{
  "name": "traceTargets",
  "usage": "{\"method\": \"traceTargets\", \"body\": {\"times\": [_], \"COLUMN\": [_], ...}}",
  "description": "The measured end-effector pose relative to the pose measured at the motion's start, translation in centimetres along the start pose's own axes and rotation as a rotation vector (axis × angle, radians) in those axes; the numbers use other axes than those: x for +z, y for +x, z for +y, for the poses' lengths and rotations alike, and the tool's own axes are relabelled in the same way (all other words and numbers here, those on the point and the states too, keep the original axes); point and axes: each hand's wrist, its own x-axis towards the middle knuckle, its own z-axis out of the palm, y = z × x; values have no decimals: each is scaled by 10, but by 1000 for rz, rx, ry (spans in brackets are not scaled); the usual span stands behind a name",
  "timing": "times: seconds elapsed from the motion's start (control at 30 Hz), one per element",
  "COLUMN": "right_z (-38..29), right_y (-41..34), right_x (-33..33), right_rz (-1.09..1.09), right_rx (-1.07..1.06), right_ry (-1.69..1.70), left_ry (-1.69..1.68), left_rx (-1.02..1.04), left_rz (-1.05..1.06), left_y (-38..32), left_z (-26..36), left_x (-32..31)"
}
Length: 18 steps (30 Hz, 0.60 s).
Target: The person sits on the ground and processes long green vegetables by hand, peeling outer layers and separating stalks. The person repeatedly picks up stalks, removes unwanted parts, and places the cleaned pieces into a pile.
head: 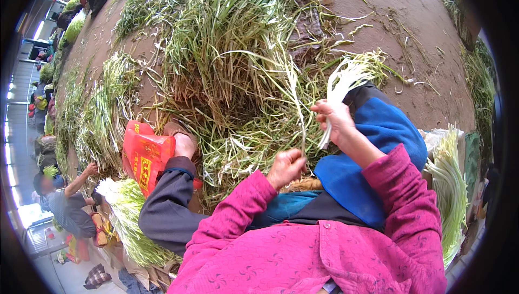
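My left hand (288,168) pinches the lower end of one long stalk (298,107), whose leafy top stretches up over the pile. A bundle of peeled white stalks (344,75) is gripped in my right hand (336,121), its pale green tips fanning beyond the blue cloth (365,132) over my right knee. Between my feet and in front of me lies a large heap of untrimmed leafy green stalks (227,42), roots and brown stems towards me. Loose stripped leaves (247,148) cover the ground just beyond my left hand.
A red plastic bag (148,156) bearing writing rests against my left lower leg. Pale trimmed stalks are stacked at my left (129,221) and at my right (446,188). Another person (73,200) sits at far left, reaching to a green pile (105,119). Scraps litter the brown floor (421,18).
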Motion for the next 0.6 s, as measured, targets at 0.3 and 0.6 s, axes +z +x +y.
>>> {"method": "traceTargets", "body": {"times": [0.3, 0.6], "right_z": [24, 30], "right_y": [-6, -12], "right_x": [2, 8], "right_rz": [-210, -232], "right_rx": [-12, -359], "right_ry": [-200, -493], "left_ry": [-232, -748], "left_rx": [-81, -63], "left_rz": [-147, 281], "left_y": [-50, 50], "left_z": [0, 33], "left_x": [26, -13]}}
